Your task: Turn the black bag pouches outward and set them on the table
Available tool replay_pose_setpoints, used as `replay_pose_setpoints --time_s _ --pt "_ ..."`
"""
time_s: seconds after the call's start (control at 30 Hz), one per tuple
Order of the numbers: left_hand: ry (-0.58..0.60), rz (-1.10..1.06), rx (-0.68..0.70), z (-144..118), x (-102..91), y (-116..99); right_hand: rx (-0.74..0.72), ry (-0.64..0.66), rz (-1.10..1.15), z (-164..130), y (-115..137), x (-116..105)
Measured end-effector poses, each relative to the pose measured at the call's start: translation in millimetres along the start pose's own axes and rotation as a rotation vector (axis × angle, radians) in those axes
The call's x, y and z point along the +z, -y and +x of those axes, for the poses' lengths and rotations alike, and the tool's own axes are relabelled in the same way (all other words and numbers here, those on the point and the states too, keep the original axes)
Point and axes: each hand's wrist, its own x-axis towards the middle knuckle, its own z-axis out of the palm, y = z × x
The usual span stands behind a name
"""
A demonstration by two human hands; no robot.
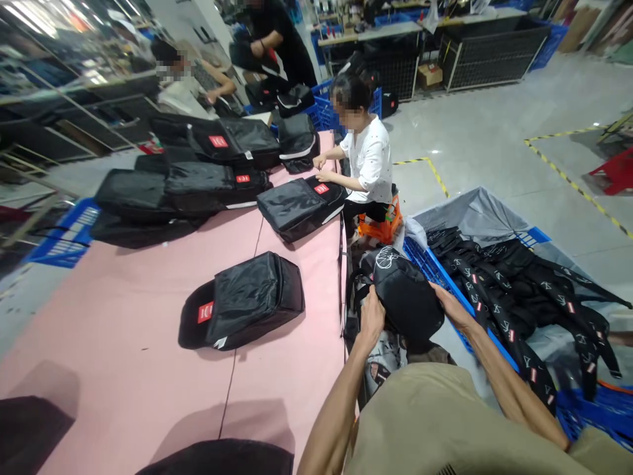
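A black bag with a white line drawing on its top end is held in front of my body, just off the table's right edge. My left hand grips its near left side, the fingers closed on the fabric. On the opposite side, my right hand holds the bag's edge, its fingers partly hidden behind it. The nearest piece on the table is another black bag with a red label, lying flat to the left of my hands.
The pink-covered table carries several black bags, with a pile at its far left. A seated co-worker handles a labelled bag. To my right, a blue crate lined with plastic holds printed black straps.
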Motion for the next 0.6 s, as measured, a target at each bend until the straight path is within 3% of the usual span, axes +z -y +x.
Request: replay_pose_setpoints --time_s 0.1,0.2,0.3,0.43,0.53,0.6 --pt "-0.019 -0.003 0.001 8 -20.2 -2 -0.113 -0.015 -0.234 -16 19 32" --pt "-0.048 -0.067 -0.051 3 -24.9 8 -0.113 -0.123 -0.411 -23 21 62" --pt "-0.04 -0.145 -0.132 -8 -11.3 28 -0.074 -0.195 -0.544 -18 12 80" --pt "-0.039 -0.277 -0.158 -25 19.8 52 -0.062 -0.154 -0.706 -5 9 89" --pt "0.013 -0.341 -0.146 -29 33.8 58 -0.077 -0.174 -0.822 4 19 95" --pt "0.03 -0.349 -0.131 -27 33.4 56 -0.064 -0.174 -0.831 9 28 96"
